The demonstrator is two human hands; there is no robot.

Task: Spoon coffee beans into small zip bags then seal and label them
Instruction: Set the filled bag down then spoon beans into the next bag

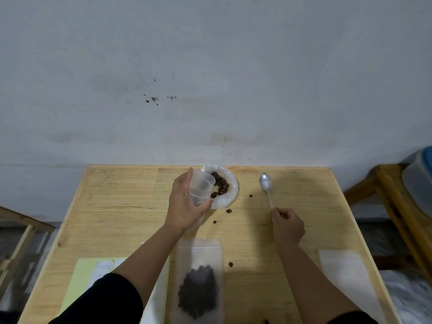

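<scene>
At twelve o'clock on the tabletop, the left hand grips a light, crushable plastic cup by its wall while the right hand pinches the stiff spoon handle's end.

A wooden table stands against a stained grey wall. Beyond the table's right edge stands a wooden rack carrying a blue-lidded tub. A wooden frame stands beyond the left edge.
</scene>
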